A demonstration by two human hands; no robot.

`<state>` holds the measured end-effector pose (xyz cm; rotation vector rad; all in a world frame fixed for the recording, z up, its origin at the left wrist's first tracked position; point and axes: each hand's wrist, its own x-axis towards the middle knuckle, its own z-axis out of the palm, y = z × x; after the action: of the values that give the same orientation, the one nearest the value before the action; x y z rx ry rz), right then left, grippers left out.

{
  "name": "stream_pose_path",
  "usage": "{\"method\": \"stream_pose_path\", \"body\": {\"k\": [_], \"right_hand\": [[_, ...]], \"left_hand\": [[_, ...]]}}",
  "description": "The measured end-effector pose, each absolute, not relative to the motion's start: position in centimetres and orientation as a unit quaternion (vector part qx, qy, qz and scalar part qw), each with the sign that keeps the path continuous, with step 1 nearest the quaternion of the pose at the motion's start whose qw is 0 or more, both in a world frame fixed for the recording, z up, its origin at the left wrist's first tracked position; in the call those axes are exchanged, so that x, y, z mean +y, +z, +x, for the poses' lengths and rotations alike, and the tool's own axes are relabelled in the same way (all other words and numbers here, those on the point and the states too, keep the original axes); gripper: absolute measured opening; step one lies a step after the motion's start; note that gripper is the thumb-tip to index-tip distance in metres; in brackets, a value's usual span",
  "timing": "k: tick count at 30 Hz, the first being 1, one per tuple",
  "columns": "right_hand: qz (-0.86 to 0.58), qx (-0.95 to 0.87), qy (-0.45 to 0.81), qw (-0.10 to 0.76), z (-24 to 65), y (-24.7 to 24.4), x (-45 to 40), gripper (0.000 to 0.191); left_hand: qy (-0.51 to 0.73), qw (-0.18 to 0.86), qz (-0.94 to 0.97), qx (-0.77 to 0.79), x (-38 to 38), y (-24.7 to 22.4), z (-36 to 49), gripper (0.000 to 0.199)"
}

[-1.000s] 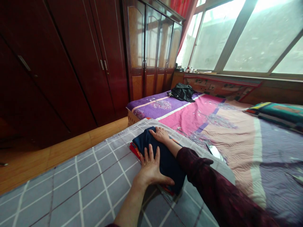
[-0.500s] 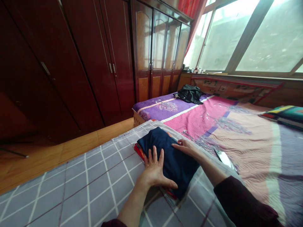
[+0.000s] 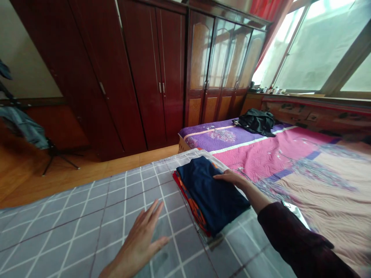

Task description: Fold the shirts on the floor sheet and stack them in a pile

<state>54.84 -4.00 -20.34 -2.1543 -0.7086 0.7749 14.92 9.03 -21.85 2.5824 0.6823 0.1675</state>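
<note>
A folded dark blue cloth (image 3: 208,193) lies on top of a small stack, with red and orange layers (image 3: 189,200) showing along its left edge. The stack rests on a grey checked cover (image 3: 95,227). My left hand (image 3: 145,235) is over the cover, left of the stack and apart from it, fingers spread and holding nothing. My right hand (image 3: 232,177) touches the upper right edge of the blue cloth; its thumb side lies on the fabric and the other fingers are mostly hidden.
A bed with a purple, pink and beige quilt (image 3: 246,154) adjoins on the right, bearing a black garment (image 3: 256,121). A phone (image 3: 295,214) lies beside my right sleeve. Dark red wardrobes (image 3: 153,77) stand behind; a black tripod stand (image 3: 52,150) is at the left.
My left hand has lifted off the blue cloth and moved left over the checked cover. My right hand remains at the cloth's edge. The view has turned left.
</note>
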Motion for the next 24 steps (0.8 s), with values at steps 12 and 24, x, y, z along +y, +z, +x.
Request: {"method": "stream_pose_path", "body": {"k": [12, 24], "right_hand": [[-0.686, -0.207, 0.543, 0.438, 52.7, -19.1, -5.3, 0.031], [-0.696, -0.225, 0.481, 0.483, 49.1, -17.3, -5.0, 0.02]], "left_hand": [[0.344, 0.425, 0.636, 0.545, 14.8, -29.2, -4.1, 0.059], [0.438, 0.476, 0.566, 0.511, 13.8, -26.3, -2.8, 0.061]]}}
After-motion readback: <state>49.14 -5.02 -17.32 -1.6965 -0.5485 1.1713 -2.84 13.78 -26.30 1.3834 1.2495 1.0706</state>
